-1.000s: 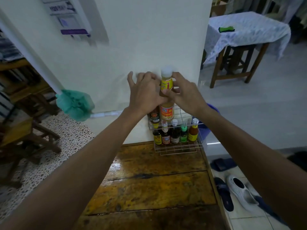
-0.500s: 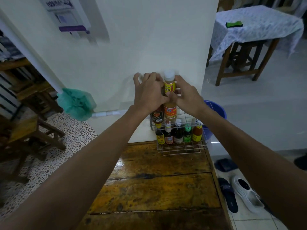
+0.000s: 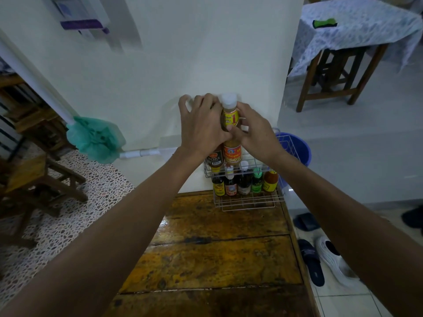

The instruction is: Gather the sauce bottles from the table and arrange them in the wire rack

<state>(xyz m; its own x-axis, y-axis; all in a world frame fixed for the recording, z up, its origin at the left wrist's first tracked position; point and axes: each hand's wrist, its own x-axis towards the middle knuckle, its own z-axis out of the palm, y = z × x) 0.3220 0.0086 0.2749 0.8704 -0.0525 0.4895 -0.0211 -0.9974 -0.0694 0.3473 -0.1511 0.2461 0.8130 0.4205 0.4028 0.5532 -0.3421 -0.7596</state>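
A tall sauce bottle (image 3: 230, 131) with a white cap and yellow-red labels stands upright in the upper tier of the wire rack (image 3: 247, 202), at the far end of the wooden desk (image 3: 206, 259) against the wall. The left hand (image 3: 201, 129) and right hand (image 3: 254, 133) both close their grip around it. 5 small bottles (image 3: 245, 181) line the lower tier.

The left hand (image 3: 201, 129) hides the dark bottle's (image 3: 214, 157) top; lower-tier labels are too small to read.
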